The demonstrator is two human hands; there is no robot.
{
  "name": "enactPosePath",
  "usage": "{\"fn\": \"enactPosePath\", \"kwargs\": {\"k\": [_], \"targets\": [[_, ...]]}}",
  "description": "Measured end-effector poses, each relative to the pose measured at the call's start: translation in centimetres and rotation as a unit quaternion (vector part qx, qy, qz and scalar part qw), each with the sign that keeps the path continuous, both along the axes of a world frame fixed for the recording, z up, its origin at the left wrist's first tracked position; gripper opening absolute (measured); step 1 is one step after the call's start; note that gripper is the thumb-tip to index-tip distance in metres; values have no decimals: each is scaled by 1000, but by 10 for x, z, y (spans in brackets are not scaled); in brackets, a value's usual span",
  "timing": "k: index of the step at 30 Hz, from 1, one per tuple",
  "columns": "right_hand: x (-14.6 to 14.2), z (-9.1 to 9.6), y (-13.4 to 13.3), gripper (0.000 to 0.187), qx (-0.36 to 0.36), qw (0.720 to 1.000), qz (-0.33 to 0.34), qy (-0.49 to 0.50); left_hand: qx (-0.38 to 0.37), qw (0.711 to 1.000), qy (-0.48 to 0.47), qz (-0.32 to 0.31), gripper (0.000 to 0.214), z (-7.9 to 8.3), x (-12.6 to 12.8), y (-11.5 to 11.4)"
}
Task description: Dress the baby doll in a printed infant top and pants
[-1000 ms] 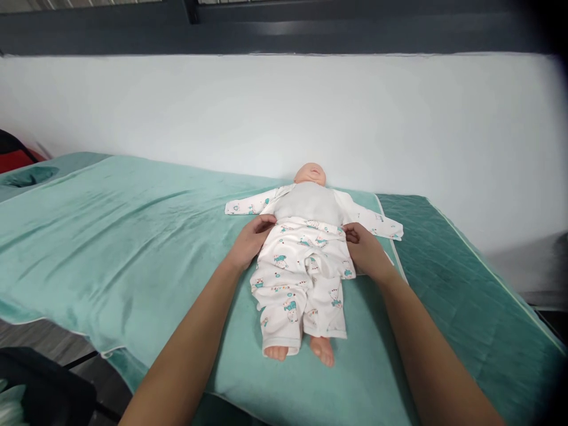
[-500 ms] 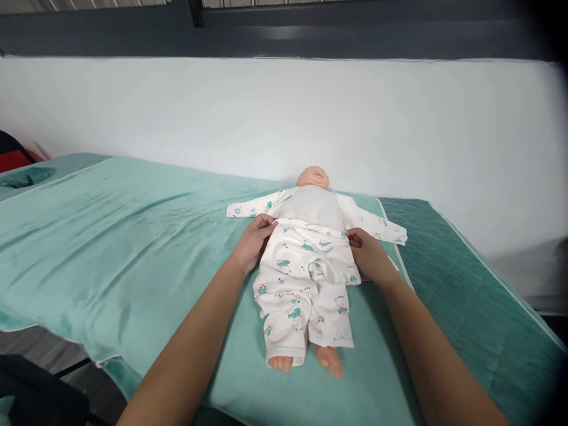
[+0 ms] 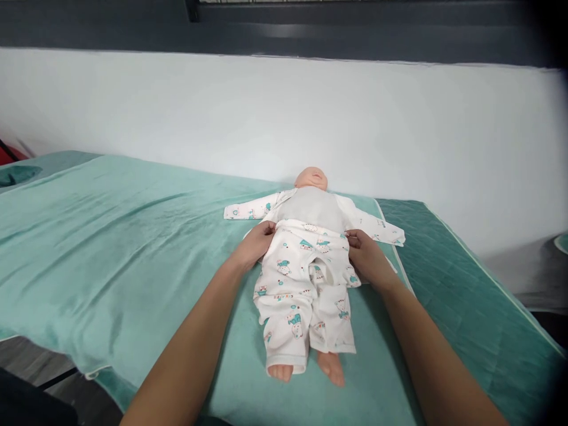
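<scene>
A baby doll (image 3: pixel 311 177) lies on its back, head toward the wall and feet toward me. It wears a white printed long-sleeved top (image 3: pixel 310 205) with a plain pale chest and white printed baby pants (image 3: pixel 290 266). My left hand (image 3: pixel 257 244) pinches the waistband at its left side. On the other side, my right hand (image 3: pixel 366 251) has its fingers closed on the waistband edge. The waistband lies across the doll's belly over the top. Both doll feet (image 3: pixel 331 368) stick out of the pant legs, and the cloth is bunched at the crotch.
A light green sheet (image 3: pixel 133 254) with soft wrinkles covers the bed. To the right is a darker green quilted pad (image 3: pixel 465 290). Behind stands a white wall (image 3: pixel 266 112) below a dark frame (image 3: pixel 355 29). A dark object (image 3: pixel 31 396) is at the lower left.
My left hand has shifted slightly down along the waistband's side. The right hand keeps its hold. The camera view has tilted and shifted a little.
</scene>
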State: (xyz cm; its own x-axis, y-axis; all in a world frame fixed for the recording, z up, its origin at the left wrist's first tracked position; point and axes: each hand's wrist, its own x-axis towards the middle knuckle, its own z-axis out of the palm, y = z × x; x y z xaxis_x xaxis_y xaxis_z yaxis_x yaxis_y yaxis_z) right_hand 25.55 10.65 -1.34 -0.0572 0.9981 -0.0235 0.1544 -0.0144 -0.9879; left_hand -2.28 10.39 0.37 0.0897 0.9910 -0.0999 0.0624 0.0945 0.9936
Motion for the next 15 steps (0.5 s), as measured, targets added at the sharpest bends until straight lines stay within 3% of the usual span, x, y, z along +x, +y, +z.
{"fn": "enactPosePath", "kwargs": {"k": [3,9,12,15], "targets": [[-2,3,0,37,-15,1000,-1,23,-34,999,-5,-25,23,4,-2,0],[-11,14,-6,36,19,999,3,40,-75,990,-114,29,24,4,6,6],[-11,13,-5,33,35,996,14,77,-60,985,-149,62,23,0,12,11],[-10,10,0,34,17,991,33,126,-40,982,-179,38,26,-2,14,14]]}}
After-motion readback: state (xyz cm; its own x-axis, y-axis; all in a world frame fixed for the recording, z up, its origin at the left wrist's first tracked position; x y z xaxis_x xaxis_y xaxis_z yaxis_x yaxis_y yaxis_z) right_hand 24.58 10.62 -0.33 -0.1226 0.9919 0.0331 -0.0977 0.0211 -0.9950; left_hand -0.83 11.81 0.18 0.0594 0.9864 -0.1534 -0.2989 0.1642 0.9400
